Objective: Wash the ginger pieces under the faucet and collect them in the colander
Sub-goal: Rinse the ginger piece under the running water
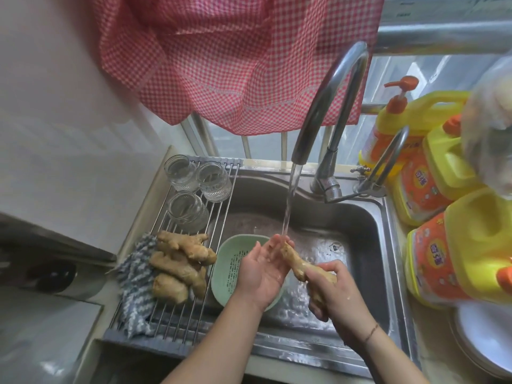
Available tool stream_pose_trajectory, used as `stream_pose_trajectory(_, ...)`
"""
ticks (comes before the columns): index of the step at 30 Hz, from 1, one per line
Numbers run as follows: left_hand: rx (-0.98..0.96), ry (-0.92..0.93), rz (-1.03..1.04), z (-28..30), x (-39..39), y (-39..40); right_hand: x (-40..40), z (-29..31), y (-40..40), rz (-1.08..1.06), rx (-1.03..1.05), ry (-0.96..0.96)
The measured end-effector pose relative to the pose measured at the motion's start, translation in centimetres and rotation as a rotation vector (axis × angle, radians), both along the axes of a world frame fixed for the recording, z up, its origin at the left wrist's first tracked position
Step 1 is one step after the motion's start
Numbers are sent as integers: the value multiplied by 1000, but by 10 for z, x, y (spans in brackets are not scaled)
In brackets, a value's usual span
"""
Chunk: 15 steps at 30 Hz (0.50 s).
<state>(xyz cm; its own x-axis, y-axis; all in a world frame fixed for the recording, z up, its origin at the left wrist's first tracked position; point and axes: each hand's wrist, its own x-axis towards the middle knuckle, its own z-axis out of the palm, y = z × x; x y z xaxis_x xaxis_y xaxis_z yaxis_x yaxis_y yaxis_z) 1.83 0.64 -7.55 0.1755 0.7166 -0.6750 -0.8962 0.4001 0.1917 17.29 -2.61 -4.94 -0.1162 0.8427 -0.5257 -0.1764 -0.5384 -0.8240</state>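
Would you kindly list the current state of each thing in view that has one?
Faucet: running.
Held ginger: under the stream, gripped by right hand.
Left hand: open, palm up, touching it.
Colander: in sink, looks empty.
Ginger pile: waiting on rack.
Glass jars: empty.

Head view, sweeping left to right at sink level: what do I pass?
Striped cloth → ginger pile on the rack → green colander → left hand → ginger piece under the stream → right hand gripping it → yellow detergent jugs.
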Motion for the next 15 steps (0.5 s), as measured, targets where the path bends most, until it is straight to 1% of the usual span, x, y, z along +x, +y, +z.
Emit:
stream_pose_trajectory(4,66,67,-99,7,1,0,-7,2,2,13,17,-9)
stream_pose_trajectory(7,96,154,-123,9,9,0,-14,1,2,23,21,-28)
stream_pose_trajectory(11,14,183,-58,9,21,4,-24,-3,-1,-28,-25,27)
stream_pose_trajectory(15,-97,257,-57,14,24,14,-28,-4,-6,-1,-6,10)
